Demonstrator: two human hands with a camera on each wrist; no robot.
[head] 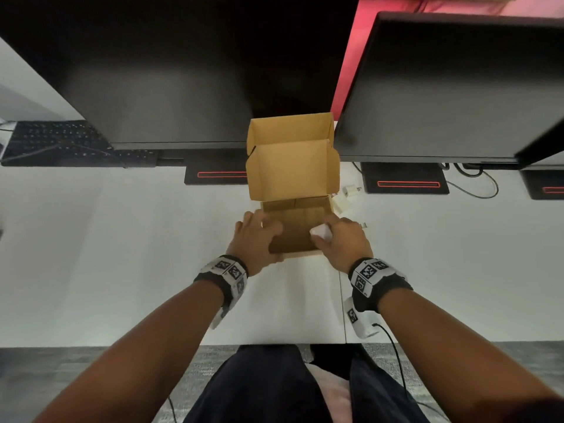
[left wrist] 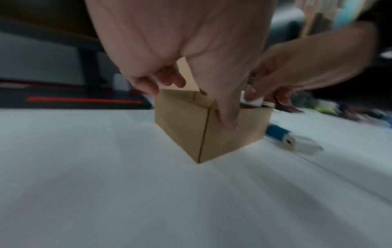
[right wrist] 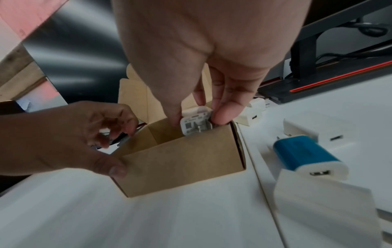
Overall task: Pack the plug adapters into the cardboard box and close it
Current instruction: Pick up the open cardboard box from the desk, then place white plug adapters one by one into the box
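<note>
The brown cardboard box [head: 302,254] stands open on the white table, its lid [head: 290,166] upright at the back. My left hand [head: 262,227] grips the box's near-left corner [right wrist: 180,166], thumb [left wrist: 227,115] on the front wall and fingers curled over the left rim. My right hand [right wrist: 199,117] pinches a white plug adapter [right wrist: 191,127] between thumb and fingers, just inside the box's right rim, prongs toward me. The rest of the box's inside looks bare where it shows. A blue and white adapter [right wrist: 305,154] lies on the table to the right of the box.
More white adapters [right wrist: 318,130] [right wrist: 250,117] [head: 351,190] lie right of the box, and a large white one [right wrist: 322,201] sits nearest me. Two dark monitors [head: 171,87] [head: 457,96] on stands rise close behind. A keyboard [head: 61,141] is at the far left.
</note>
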